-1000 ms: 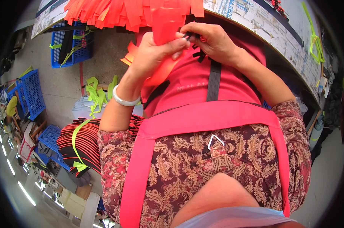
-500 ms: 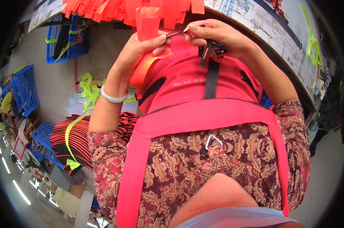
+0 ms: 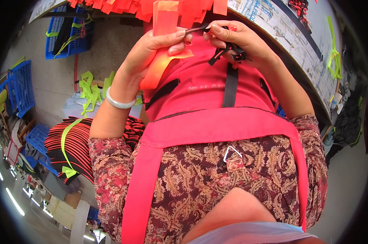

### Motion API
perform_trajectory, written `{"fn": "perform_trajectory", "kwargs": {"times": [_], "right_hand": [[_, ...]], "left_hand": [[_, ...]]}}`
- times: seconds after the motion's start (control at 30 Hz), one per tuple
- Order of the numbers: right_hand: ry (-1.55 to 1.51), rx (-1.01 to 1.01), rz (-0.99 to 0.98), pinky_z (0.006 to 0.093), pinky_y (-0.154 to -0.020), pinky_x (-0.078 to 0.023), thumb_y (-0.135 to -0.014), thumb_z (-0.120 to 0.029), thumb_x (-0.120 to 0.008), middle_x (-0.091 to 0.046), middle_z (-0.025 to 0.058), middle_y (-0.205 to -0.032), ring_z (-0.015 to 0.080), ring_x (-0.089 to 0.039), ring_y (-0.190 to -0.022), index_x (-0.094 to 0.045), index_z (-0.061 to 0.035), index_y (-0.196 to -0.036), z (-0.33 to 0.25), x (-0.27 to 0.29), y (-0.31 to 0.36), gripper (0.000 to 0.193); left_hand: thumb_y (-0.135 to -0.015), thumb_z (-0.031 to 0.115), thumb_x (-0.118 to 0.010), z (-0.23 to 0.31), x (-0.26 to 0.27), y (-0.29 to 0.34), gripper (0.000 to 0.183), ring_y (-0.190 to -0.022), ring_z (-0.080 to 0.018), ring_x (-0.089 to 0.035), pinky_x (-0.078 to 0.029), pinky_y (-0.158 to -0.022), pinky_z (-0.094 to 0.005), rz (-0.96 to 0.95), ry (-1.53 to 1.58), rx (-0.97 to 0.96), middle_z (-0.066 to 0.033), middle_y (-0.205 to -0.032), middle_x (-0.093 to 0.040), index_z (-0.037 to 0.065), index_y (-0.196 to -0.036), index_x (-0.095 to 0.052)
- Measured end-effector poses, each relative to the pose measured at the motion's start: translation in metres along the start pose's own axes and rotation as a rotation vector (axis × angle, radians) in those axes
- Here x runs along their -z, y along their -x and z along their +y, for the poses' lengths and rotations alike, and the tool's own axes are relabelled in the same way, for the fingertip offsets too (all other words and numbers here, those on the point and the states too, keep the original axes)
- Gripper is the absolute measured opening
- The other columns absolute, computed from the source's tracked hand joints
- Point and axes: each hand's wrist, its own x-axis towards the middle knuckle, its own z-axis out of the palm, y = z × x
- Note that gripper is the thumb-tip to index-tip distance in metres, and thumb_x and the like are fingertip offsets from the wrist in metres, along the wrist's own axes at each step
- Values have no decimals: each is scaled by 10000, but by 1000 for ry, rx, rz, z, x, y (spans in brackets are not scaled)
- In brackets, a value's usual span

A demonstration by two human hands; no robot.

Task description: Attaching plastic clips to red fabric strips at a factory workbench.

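My left hand (image 3: pixel 153 48) is closed around a bright orange fabric strip (image 3: pixel 154 75), which rises above the fingers and hangs below the palm. Its thumb and forefinger also pinch one end of a thin dark strap (image 3: pixel 196 30). The strap runs across to my right hand (image 3: pixel 247 40), whose thumb and finger grip the other end. Gathered in the curled fingers of that same hand is a bunch of small black strap pieces (image 3: pixel 232 52) with red bits; their exact kind is unclear. Both hands are raised in front of my pink apron (image 3: pixel 208 95).
Many orange strips (image 3: pixel 123 6) hang over the table's edge ahead. The worktable (image 3: pixel 269 24) extends to the right, with a red-and-black pile (image 3: pixel 299 10) on it. At left are blue crates (image 3: pixel 74 42) and a tied bundle of red-and-black pieces (image 3: pixel 72 148).
Both hands keep their grips. The dark strap between them shows a little wider, and the black pieces under my right hand have tilted sideways. The whole view has shifted slightly.
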Motion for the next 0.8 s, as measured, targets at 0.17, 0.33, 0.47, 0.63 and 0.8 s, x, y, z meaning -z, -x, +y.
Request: {"fn": "perform_trajectory", "kwargs": {"times": [0.17, 0.33, 0.47, 0.63, 0.8], "right_hand": [[-286, -135, -101, 182, -395, -273, -955, -312, -522, -483, -48, -657, 20, -379, -456, -599, 10, -1006, 1, 5, 4, 334], [-325, -132, -76, 194, -357, -253, -962, -304, -509, -486, -37, -651, 30, -358, -409, -593, 10, -1007, 3, 4, 4, 329], [-276, -113, -51, 196, -357, -253, -961, -309, -511, -491, -41, -652, 27, -355, -412, -591, 9, -1009, 3, 1, 3, 331], [-103, -105, 21, 186, -392, -267, -954, -341, -521, -483, -53, -622, 17, -376, -454, -624, -19, -940, 4, -4, 1, 338], [300, 27, 157, 187, -464, -289, -938, -380, -541, -487, -56, -605, 10, -382, -523, -653, -52, -873, 10, -14, -4, 352]], "left_hand": [[-937, 164, -539, -2, 0, 0, 232, -600, -35, -428, -356, -587, -161, -60, 127, 44, 22, -652, -475, -54, -993, -598], [-936, 168, -540, -3, 0, 2, 234, -602, -35, -435, -364, -592, -160, -75, 140, 38, 21, -655, -477, -50, -997, -599], [-927, 166, -557, -5, 2, 2, 218, -613, -47, -453, -382, -608, -182, -71, 97, 2, 4, -690, -518, -39, -980, -612], [-877, 142, -639, -9, -14, -3, 176, -665, -92, -550, -462, -691, -248, 79, -266, -119, -46, -784, -626, -20, -946, -639], [-886, 98, -623, -18, -25, -13, 124, -692, -62, -538, -427, -630, -221, 50, -566, -353, -22, -784, -617, -14, -922, -659]]}}
